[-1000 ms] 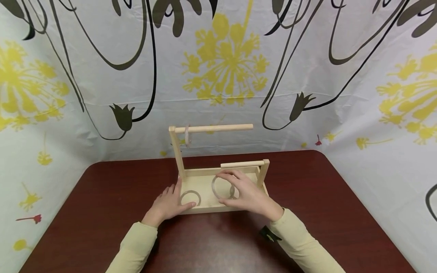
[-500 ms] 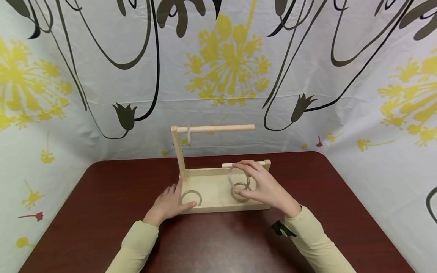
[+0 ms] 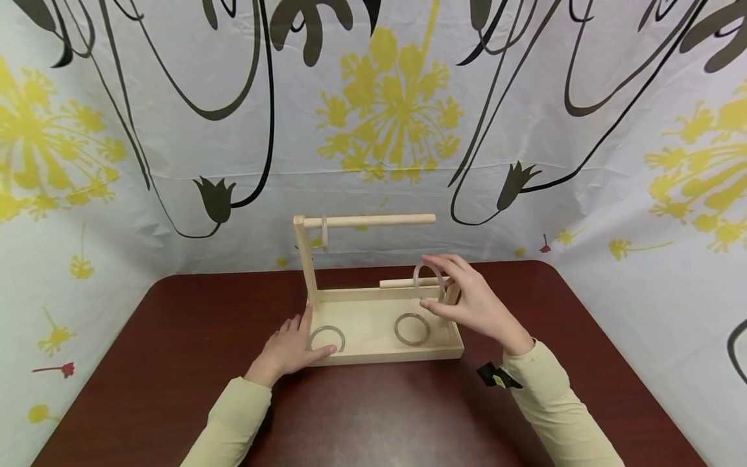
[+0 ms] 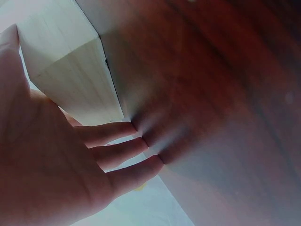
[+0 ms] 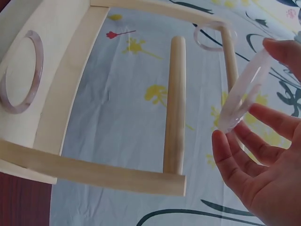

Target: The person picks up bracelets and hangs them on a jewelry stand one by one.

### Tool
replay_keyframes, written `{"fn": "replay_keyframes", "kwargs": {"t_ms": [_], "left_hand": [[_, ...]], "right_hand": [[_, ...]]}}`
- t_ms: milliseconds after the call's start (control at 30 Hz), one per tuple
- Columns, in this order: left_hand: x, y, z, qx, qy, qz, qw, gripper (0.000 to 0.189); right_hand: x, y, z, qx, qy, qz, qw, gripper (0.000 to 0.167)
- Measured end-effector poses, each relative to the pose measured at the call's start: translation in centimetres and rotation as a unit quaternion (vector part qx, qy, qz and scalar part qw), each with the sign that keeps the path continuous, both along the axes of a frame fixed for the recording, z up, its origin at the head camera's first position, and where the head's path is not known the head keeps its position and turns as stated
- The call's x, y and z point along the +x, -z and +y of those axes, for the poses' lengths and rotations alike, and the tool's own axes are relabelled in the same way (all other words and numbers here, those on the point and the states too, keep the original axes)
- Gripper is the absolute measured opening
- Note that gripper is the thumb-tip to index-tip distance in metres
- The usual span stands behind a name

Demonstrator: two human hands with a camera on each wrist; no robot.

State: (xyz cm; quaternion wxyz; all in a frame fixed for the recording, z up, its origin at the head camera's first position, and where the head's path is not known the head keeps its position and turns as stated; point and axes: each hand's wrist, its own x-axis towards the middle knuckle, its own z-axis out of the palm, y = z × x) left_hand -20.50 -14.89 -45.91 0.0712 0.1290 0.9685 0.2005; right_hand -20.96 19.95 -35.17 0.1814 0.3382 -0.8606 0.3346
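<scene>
Ring (image 5: pixel 238 92) (translucent), between thumb (image 5: pixel 284 51) and fingertips (image 5: pixel 220 140), right hand (image 3: pixel 481 303)

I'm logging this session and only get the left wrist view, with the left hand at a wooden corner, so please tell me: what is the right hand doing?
Observer: The right hand holds a translucent ring between its thumb and fingers.
Operator: Is that ring threaded onto the short rod?
Observer: No; the right wrist view shows it apart from the short rod.
Operator: Does any other ring hang on a rod?
Observer: Yes, in the head view a second ring hangs on the long rod, close to its upright post.
</scene>
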Motion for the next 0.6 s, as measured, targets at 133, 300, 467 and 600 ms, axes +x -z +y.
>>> {"fn": "replay_keyframes", "kwargs": {"t_ms": [133, 300, 467, 600], "left_hand": [[-0.1, 0.0, 0.0, -0.002, 0.000, 0.002, 1.0000, 0.108], [0.0, 0.1, 0.1, -0.006, 0.001, -0.003, 1.0000, 0.107], [0.1, 0.2, 0.1, -0.006, 0.003, -0.002, 1.0000, 0.107], [0.0, 0.1, 0.0, -0.006, 0.002, 0.000, 1.0000, 0.108]], "right_hand": [[-0.6, -0.2, 0.4, -0.006, 0.005, 0.007, 0.9999, 0.066], [-1.3, -0.4, 0.8, -0.013, 0.020, -0.010, 0.9997, 0.064], [-2.0, -0.7, 1.2, -0.016, 0.028, -0.041, 0.9987, 0.063], [-2.8, -1.3, 1.2, -0.020, 0.033, -0.059, 0.9975, 0.065]]}}
